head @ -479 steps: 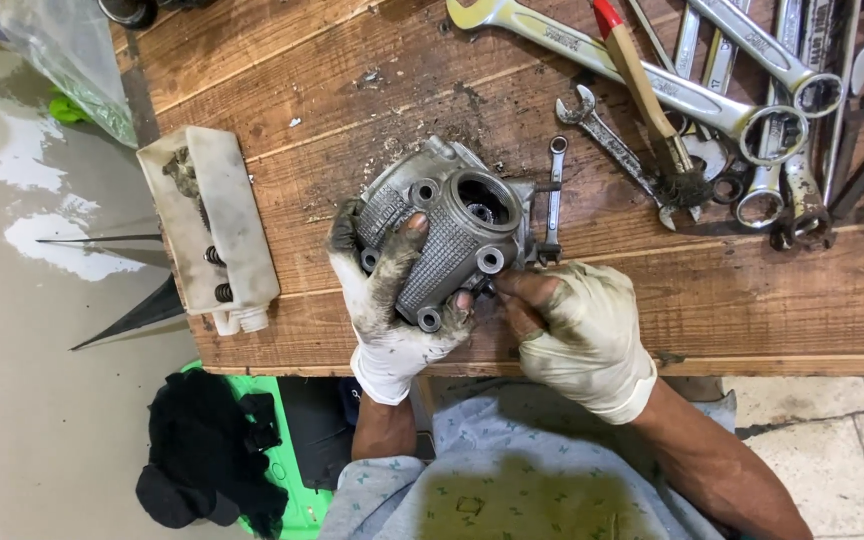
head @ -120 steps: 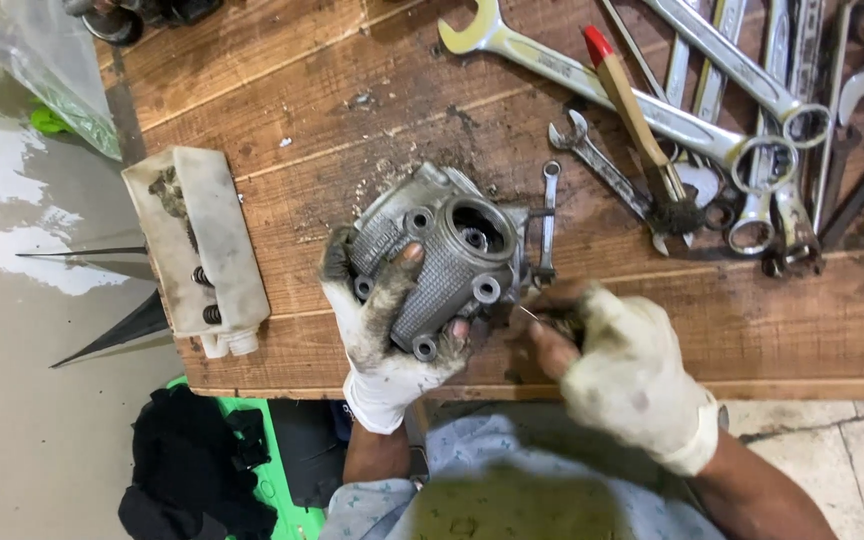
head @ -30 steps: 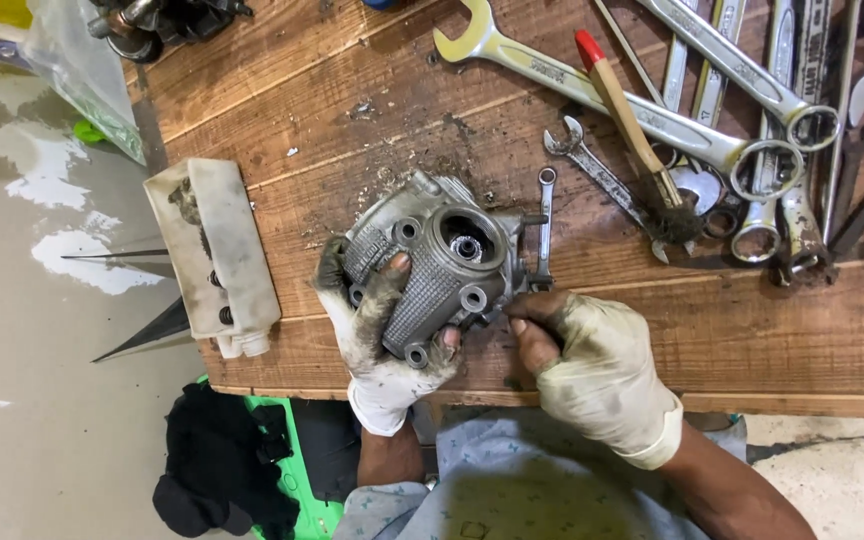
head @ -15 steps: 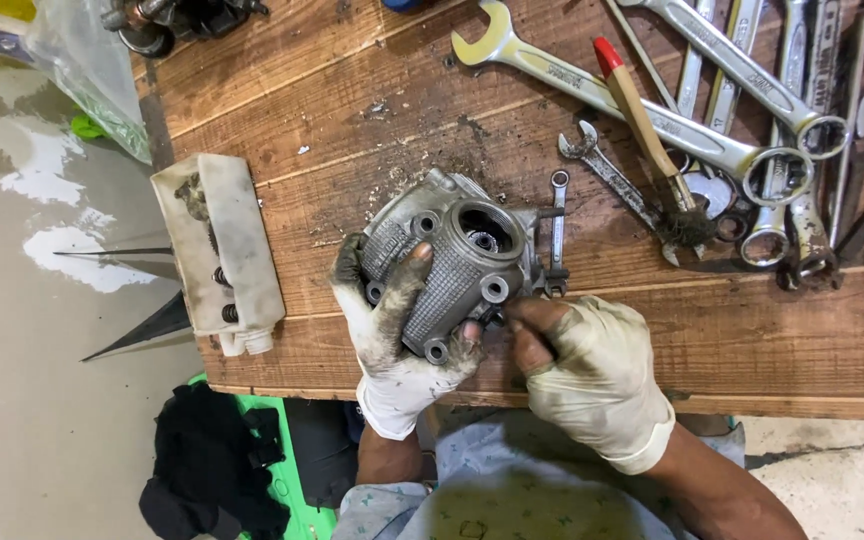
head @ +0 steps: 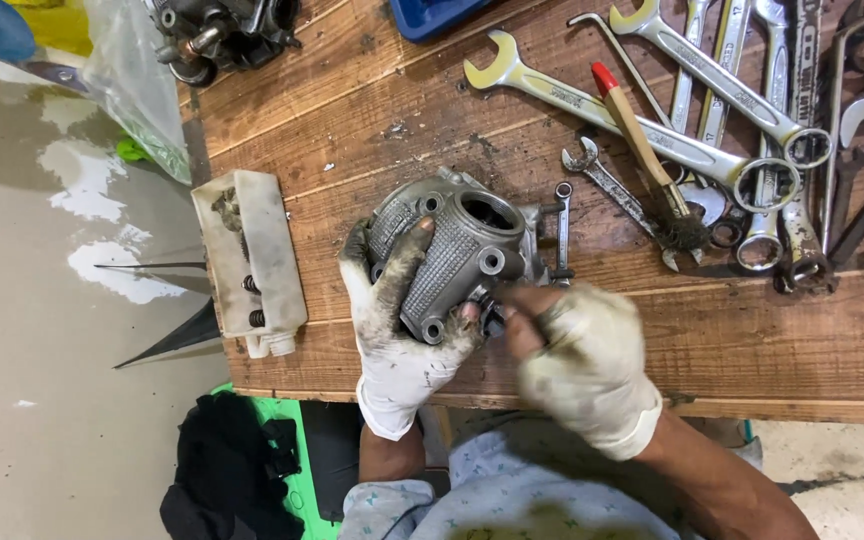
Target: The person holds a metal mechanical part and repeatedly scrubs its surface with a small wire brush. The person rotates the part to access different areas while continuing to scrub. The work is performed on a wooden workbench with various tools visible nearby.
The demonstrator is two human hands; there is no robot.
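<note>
A grey ribbed metal engine casting (head: 457, 250) with a round bore rests on the wooden workbench (head: 352, 120). My left hand (head: 397, 320), in a dirty white glove, grips the casting from the near left side, thumb and fingers wrapped over it. My right hand (head: 577, 360), also gloved and blurred by motion, sits just right of the casting's near edge with its fingers pinched together at the casting's lower right corner. Whether it holds a small part or tool I cannot tell.
Several spanners (head: 592, 110) and a red-tipped wire brush (head: 642, 150) lie at the back right. A small spanner (head: 562, 230) lies beside the casting. A dirty white plastic tray (head: 247, 260) with small parts sits left. More engine parts (head: 222, 30) and a clear bag (head: 137, 85) are back left.
My right hand has shifted slightly and blurs with movement at the casting's lower right corner. The left hand keeps its grip on the casting.
</note>
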